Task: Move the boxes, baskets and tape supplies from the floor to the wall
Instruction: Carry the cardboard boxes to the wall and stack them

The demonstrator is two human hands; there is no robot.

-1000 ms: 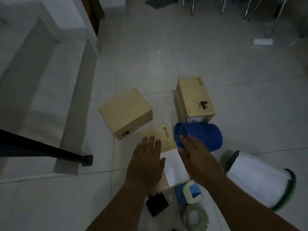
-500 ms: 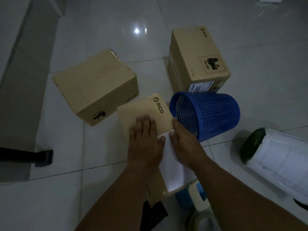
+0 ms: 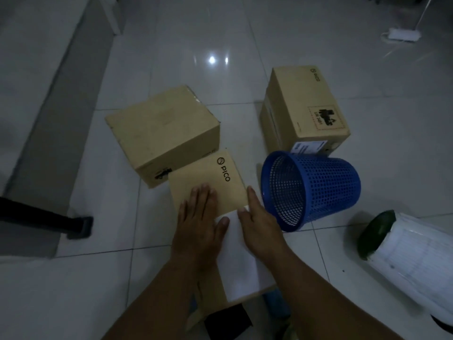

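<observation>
Pale tiles [image 3: 220, 33] hold a tan, white-labelled PICO box [image 3: 206, 175] under flat-fingered left hand [image 3: 198, 222] and right hand [image 3: 259, 227].

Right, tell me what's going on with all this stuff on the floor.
A person's left hand and right hand lie flat on a flat brown cardboard box marked PICO, with a white label. It sits between a larger tan cardboard box and a blue plastic mesh basket tipped on its side on the tiled floor.
</observation>
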